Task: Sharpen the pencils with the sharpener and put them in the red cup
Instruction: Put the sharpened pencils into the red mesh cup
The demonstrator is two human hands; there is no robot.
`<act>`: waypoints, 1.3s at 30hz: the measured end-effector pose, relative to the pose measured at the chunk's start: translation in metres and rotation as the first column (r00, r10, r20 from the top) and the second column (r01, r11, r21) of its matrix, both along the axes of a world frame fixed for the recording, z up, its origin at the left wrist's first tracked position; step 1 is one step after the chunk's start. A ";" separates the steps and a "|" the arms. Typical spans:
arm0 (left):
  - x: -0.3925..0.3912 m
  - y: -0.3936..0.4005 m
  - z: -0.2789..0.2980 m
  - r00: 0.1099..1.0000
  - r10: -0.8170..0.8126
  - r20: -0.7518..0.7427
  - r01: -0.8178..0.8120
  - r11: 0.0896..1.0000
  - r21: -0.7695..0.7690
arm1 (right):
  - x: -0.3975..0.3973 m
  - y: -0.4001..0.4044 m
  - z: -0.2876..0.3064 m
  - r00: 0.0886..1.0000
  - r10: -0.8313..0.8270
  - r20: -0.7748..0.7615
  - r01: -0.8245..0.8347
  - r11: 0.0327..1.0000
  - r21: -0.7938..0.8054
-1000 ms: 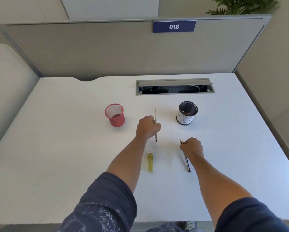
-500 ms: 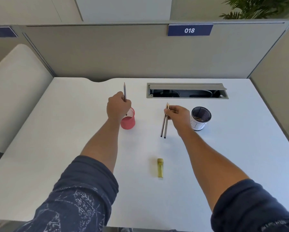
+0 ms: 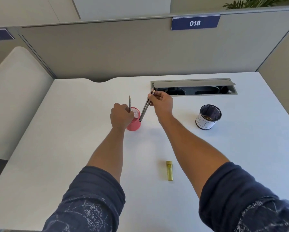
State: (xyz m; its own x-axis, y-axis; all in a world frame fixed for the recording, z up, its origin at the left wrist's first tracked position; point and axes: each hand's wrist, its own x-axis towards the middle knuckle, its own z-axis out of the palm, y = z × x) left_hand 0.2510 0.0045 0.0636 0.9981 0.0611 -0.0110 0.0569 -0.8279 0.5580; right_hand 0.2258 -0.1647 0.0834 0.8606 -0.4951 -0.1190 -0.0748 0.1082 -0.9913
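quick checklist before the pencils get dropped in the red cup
1. Left hand grips single pencil, point up, above red cup: ok.
2. Right hand grips pencil pair, lower ends beside the cup's rim, not yet over the opening: not ok.
3. Red cup upright on the desk: ok.
4. Pair's tips sharpened: cannot tell.
5. Yellow sharpener lies apart, clear of both arms: ok.
6. Black mesh cup well off to the right: ok.
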 end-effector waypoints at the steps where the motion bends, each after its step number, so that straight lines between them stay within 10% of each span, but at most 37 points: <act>1: 0.000 0.000 -0.002 1.000 -0.007 -0.002 0.007 1.000 0.009 | 0.001 0.003 -0.003 1.000 -0.001 -0.010 0.001 1.000 -0.015; 39: -0.032 0.024 -0.004 0.990 -0.092 -0.106 0.072 0.982 -0.177 | 0.010 0.038 -0.037 0.983 -0.052 -0.175 0.025 0.988 -0.154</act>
State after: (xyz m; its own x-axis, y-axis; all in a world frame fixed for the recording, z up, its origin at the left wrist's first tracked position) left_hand 0.2188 0.0284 0.0593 0.9913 -0.0338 -0.1273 0.0634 -0.7244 0.6864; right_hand 0.2360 -0.1270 0.0469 0.8122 -0.5516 -0.1899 -0.2501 -0.0351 -0.9676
